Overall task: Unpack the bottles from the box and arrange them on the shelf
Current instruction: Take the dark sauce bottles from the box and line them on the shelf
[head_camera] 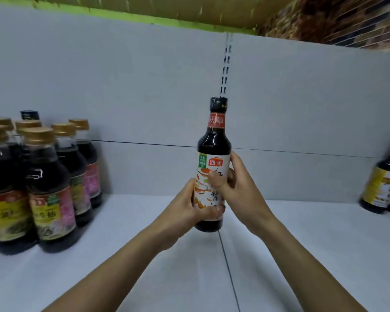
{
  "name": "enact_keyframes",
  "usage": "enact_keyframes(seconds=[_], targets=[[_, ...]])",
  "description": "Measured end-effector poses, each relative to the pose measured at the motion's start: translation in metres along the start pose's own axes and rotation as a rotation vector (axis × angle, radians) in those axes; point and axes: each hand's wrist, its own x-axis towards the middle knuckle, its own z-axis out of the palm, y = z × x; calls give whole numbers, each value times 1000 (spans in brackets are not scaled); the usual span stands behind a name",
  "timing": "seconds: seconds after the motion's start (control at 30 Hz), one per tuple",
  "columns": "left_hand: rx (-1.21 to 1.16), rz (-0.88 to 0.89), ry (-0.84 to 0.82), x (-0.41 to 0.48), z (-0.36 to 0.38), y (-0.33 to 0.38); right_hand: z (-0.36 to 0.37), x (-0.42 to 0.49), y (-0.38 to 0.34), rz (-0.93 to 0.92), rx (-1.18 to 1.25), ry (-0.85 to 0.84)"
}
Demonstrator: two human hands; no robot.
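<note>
A dark soy sauce bottle (214, 140) with a black cap and a white and orange label stands upright just above the white shelf (144, 255), near its middle. My left hand (189, 208) grips the lower part of the bottle from the left. My right hand (234, 183) wraps the label from the right, its thumb across the front. Whether the bottle's base touches the shelf I cannot tell. The box is out of view.
Several gold-capped dark bottles (45, 188) stand grouped at the shelf's left. Two more bottles (385, 183) stand at the right edge. A grey back panel (144, 97) closes the rear, and another shelf (144, 10) hangs overhead.
</note>
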Motion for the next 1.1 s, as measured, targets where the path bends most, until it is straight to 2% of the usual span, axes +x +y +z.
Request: enact_keyframes(seconds=[0.3,0.9,1.1], targets=[[-8,-26,112,29,-34,-32,23,46,45,34,20,-132],[-4,-63,147,69,-78,-86,51,87,117,107,11,-168],[52,-41,166,75,-90,-92,55,91,128,117,-21,-250]])
